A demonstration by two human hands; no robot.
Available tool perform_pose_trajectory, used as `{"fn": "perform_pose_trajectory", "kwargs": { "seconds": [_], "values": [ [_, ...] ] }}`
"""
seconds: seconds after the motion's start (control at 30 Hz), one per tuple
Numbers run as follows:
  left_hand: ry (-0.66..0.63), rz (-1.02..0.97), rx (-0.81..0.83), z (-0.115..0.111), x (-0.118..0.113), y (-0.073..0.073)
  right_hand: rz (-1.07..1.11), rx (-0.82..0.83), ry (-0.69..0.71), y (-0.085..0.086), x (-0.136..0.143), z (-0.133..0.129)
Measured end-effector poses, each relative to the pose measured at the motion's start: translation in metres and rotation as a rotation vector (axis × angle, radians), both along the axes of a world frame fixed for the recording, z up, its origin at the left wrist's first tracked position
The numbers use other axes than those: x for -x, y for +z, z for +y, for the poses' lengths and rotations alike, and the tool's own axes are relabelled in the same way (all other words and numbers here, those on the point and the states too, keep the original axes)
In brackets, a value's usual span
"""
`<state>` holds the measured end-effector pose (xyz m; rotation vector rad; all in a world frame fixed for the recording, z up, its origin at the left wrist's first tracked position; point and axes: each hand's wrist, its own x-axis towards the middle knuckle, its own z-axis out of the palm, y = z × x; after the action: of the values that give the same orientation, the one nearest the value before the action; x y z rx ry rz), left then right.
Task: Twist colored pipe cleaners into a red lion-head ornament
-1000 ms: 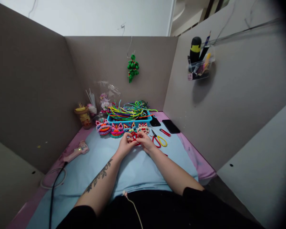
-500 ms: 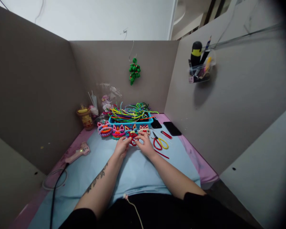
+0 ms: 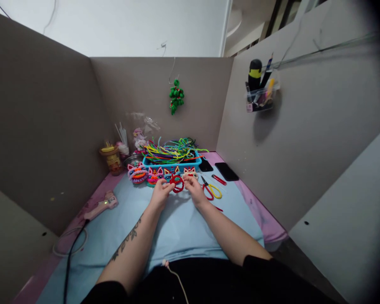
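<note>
Since half a second ago our hands have drawn slightly apart and the red pipe-cleaner loop (image 3: 177, 183) between them now shows as an open ring.

We pinch that loop from both sides, left hand (image 3: 160, 195) at its nine o'clock and right hand (image 3: 194, 190) at its three o'clock, just above the blue mat (image 3: 177, 228); the fingertips are too small for us to tell which ones grip. At twelve o'clock sits the row of finished faces (image 3: 153, 174), partly hidden by our fingers, and behind it the blue basket (image 3: 172, 161) of stems. Scissors (image 3: 211, 190) lie near at three o'clock, the glue gun (image 3: 100, 204) well apart at nine o'clock, its cable cut off at the frame's bottom.
</note>
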<state>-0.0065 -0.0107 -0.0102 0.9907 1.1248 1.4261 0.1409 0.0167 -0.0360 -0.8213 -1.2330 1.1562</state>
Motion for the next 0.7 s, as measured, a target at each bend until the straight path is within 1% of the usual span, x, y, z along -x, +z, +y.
{"fn": "perform_pose_trajectory", "kwargs": {
  "seconds": [0.07,0.13,0.2,0.3,0.43,0.5,0.63,0.7],
  "values": [
    [-0.032,0.015,-0.032,-0.001,0.0,0.0,0.074,0.128,0.054,-0.001,0.0,0.003],
    [-0.067,0.028,-0.05,-0.002,-0.001,0.001,0.14,0.205,0.138,0.001,0.0,0.004],
    [-0.095,0.039,-0.062,-0.003,-0.001,0.002,0.198,0.231,0.203,0.003,-0.001,0.002],
    [-0.137,0.035,-0.087,-0.005,-0.002,0.004,0.257,0.252,0.246,0.007,-0.001,-0.001],
    [-0.187,0.026,-0.114,-0.007,-0.003,0.005,0.362,0.306,0.264,0.007,-0.002,-0.001],
    [-0.2,0.02,-0.128,-0.007,-0.004,0.005,0.377,0.304,0.261,0.005,-0.001,0.001],
    [-0.192,0.03,-0.147,-0.004,-0.004,0.002,0.295,0.28,0.235,-0.001,-0.002,0.008],
    [-0.181,0.047,-0.155,-0.003,-0.004,0.0,0.244,0.272,0.194,-0.002,-0.004,0.01]
  ]
}}
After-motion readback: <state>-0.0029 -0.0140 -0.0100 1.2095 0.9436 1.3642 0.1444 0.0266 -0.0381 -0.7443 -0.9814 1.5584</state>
